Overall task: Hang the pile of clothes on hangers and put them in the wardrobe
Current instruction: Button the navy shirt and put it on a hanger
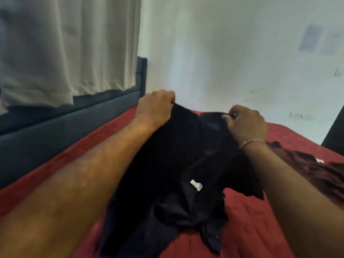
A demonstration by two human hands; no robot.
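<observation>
A dark navy garment [167, 174] is stretched up from the red bed [251, 220], its lower part crumpled on the cover with a small white tag [196, 185] showing. My left hand [155, 107] grips the garment's upper left edge in a fist. My right hand [245, 123], wearing a thin bracelet, pinches the upper right edge. Both hands hold the top of the cloth above the bed. A maroon garment [312, 168] lies on the bed to the right, partly hidden by my right forearm. No hanger or wardrobe is in view.
A dark blue bed frame [70, 123] runs along the left side. A grey curtain [70, 47] hangs above it. A white wall [232, 53] stands behind the bed. A dark object [335, 135] edges in at the far right.
</observation>
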